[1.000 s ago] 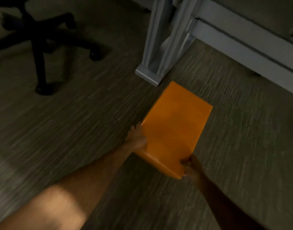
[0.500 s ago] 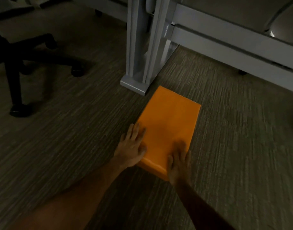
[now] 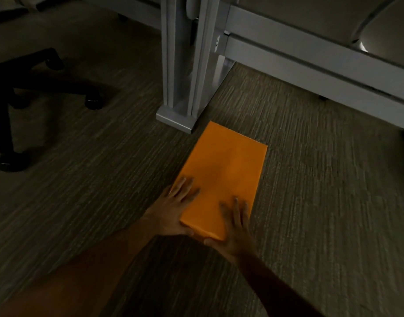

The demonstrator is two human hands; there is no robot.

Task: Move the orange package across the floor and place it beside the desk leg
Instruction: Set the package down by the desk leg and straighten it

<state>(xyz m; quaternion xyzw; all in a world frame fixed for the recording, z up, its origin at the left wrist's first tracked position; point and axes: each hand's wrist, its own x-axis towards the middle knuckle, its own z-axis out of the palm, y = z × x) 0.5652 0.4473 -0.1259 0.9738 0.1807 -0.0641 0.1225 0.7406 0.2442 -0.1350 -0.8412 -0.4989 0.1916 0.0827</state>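
The orange package [image 3: 226, 170] lies flat on the striped carpet. Its far left corner sits just right of the foot of the grey desk leg [image 3: 175, 117], with a narrow gap between them. My left hand [image 3: 173, 209] is on the package's near left corner, fingers spread over the top and thumb along the near edge. At the near right corner my right hand [image 3: 235, 229] has its fingers flat on top and its thumb against the near edge.
A black office chair base [image 3: 11, 88] with castors stands at the left. The grey desk frame rail [image 3: 310, 62] runs from the leg to the right, low over the floor. Dark carpet [image 3: 322, 202] stretches right of the package.
The package came down from a tilted, lifted hold onto the carpet beside the desk leg. Both hands shifted from gripping its near end to lying over its near corners.
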